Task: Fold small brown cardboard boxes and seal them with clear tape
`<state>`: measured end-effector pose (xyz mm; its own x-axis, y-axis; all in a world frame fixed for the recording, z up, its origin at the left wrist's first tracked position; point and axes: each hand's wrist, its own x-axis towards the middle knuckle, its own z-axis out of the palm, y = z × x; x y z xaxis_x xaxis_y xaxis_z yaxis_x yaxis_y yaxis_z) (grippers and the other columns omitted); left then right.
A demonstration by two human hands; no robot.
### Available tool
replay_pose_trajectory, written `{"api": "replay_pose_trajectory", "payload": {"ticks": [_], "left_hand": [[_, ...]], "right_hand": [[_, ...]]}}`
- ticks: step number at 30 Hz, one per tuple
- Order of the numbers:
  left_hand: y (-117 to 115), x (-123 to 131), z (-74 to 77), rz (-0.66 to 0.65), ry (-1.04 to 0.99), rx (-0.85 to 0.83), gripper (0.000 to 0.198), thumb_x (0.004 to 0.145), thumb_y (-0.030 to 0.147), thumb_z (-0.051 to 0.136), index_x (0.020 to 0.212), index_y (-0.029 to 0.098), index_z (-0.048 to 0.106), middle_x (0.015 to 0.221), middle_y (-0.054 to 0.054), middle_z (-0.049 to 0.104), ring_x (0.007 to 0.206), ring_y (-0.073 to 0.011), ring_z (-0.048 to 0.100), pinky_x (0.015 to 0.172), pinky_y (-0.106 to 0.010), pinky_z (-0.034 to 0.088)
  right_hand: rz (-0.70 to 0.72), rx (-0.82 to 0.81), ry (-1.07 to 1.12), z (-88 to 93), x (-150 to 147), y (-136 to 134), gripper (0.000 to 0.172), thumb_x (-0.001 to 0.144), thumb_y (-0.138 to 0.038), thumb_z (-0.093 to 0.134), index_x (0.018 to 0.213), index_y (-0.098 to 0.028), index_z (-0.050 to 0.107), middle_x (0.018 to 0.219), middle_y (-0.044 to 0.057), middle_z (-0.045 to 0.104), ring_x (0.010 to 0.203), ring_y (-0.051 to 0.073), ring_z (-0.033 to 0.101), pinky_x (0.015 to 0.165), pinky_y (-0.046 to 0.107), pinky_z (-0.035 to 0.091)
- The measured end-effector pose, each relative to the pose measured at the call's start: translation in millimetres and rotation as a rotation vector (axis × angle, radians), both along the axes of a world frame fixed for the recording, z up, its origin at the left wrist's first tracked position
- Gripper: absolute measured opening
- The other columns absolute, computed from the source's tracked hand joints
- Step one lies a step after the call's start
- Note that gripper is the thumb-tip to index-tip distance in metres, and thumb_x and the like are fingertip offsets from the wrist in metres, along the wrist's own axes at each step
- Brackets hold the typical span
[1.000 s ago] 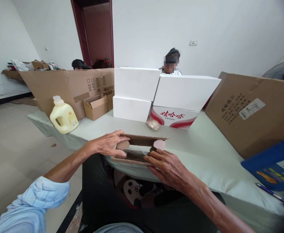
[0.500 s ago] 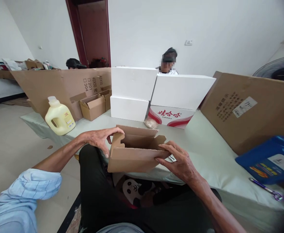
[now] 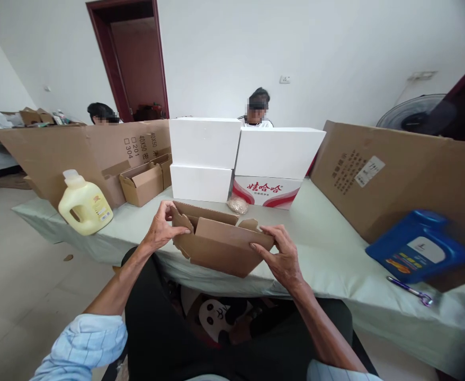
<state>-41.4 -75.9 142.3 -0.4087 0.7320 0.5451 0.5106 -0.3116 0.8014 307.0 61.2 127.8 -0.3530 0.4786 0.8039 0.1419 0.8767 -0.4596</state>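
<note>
I hold a small brown cardboard box [image 3: 220,248] with its flaps up, lifted over the near edge of the table [image 3: 328,254]. My left hand [image 3: 159,228] pinches the left side flap between thumb and fingers. My right hand [image 3: 282,256] grips the box's right front corner, thumb on the top edge. The box tilts slightly toward me and its inside is mostly hidden.
On the table stand a yellow jug [image 3: 83,203], small open cartons [image 3: 143,182], white foam boxes [image 3: 204,159] on a red-printed carton [image 3: 266,190], a small bag [image 3: 237,205], large cardboard sheets [image 3: 395,180], a blue jug [image 3: 417,254] and scissors [image 3: 411,291]. Two people sit behind the boxes.
The flat cardboard has been lifted off the table and opened into a box shape. Both hands shifted to its sides, and the view swung slightly right.
</note>
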Motion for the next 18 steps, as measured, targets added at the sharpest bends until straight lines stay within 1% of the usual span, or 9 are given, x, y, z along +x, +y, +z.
{"api": "replay_pose_trajectory", "payload": {"ticks": [3,4,5,7,9,11,12,15,18], "left_hand": [[13.0,1.6,-7.6,0.113,-0.036,0.058,0.074,0.058,0.033,0.1,0.112,0.025,0.05,0.101,0.003,0.065,0.087,-0.0166,0.065,0.08,-0.029,0.053],[17.5,1.5,-10.0,0.14,-0.043,0.068,0.074,0.059,0.033,0.099,0.114,0.025,0.05,0.101,0.002,0.065,0.088,-0.0173,0.066,0.08,-0.03,0.054],[21.8,1.1,-12.5,0.163,-0.047,0.076,0.074,0.061,0.034,0.099,0.116,0.025,0.05,0.102,0.002,0.066,0.089,-0.0182,0.067,0.081,-0.03,0.056],[29.9,-0.4,-17.8,0.197,-0.056,0.092,0.073,0.063,0.034,0.098,0.118,0.025,0.05,0.104,0.0,0.067,0.094,-0.02,0.069,0.085,-0.033,0.058],[36.5,-1.9,-23.5,0.224,-0.067,0.107,0.073,0.064,0.034,0.097,0.12,0.025,0.05,0.108,-0.001,0.068,0.099,-0.0216,0.07,0.089,-0.035,0.059],[42.0,-2.4,-28.7,0.251,-0.078,0.13,0.074,0.065,0.033,0.097,0.122,0.025,0.051,0.112,-0.002,0.068,0.103,-0.0228,0.071,0.092,-0.036,0.059],[44.5,-2.3,-30.9,0.26,-0.087,0.142,0.075,0.065,0.033,0.097,0.124,0.026,0.051,0.113,-0.002,0.069,0.104,-0.0231,0.071,0.093,-0.037,0.059],[52.6,-0.4,-33.8,0.271,-0.112,0.147,0.083,0.065,0.034,0.096,0.133,0.026,0.049,0.11,-0.002,0.07,0.099,-0.0236,0.073,0.091,-0.039,0.06],[63.1,2.9,-31.7,0.258,-0.122,0.102,0.092,0.067,0.039,0.095,0.144,0.025,0.047,0.104,-0.002,0.072,0.094,-0.0244,0.073,0.089,-0.041,0.06]], "right_hand": [[-0.057,-0.223,0.141,-13.4,-8.4,5.2,0.059,0.089,-0.047,0.082,0.14,-0.026,0.061,0.128,0.009,0.065,0.097,0.021,0.065,0.077,0.033,0.058],[-0.037,-0.312,0.166,-18.4,-10.4,7.4,0.065,0.087,-0.05,0.083,0.143,-0.026,0.059,0.131,0.01,0.066,0.098,0.021,0.066,0.078,0.033,0.058],[0.006,-0.401,0.163,-23.5,-11.5,9.8,0.068,0.085,-0.052,0.084,0.143,-0.026,0.059,0.131,0.01,0.067,0.098,0.022,0.067,0.08,0.034,0.058],[0.144,-0.567,0.043,-33.9,-11.2,14.2,0.06,0.085,-0.057,0.08,0.132,-0.022,0.067,0.12,0.009,0.073,0.098,0.024,0.068,0.084,0.036,0.058],[0.263,-0.674,-0.148,-44.2,-8.1,16.6,0.047,0.086,-0.061,0.075,0.108,-0.019,0.075,0.101,0.007,0.075,0.09,0.024,0.066,0.081,0.035,0.056],[0.316,-0.708,-0.288,-53.5,-4.2,15.7,0.043,0.086,-0.061,0.072,0.088,-0.018,0.074,0.083,0.003,0.071,0.079,0.021,0.061,0.073,0.032,0.052],[0.325,-0.707,-0.32,-57.5,-2.6,14.1,0.042,0.086,-0.061,0.072,0.081,-0.019,0.073,0.077,0.001,0.068,0.074,0.02,0.058,0.069,0.031,0.05],[0.331,-0.687,-0.354,-65.6,0.3,6.6,0.045,0.086,-0.061,0.069,0.071,-0.019,0.065,0.068,-0.002,0.058,0.067,0.016,0.05,0.062,0.027,0.044],[0.297,-0.652,-0.362,-66.8,5.3,-1.0,0.049,0.088,-0.061,0.066,0.062,-0.02,0.055,0.062,-0.003,0.049,0.062,0.014,0.043,0.057,0.025,0.038]]}}
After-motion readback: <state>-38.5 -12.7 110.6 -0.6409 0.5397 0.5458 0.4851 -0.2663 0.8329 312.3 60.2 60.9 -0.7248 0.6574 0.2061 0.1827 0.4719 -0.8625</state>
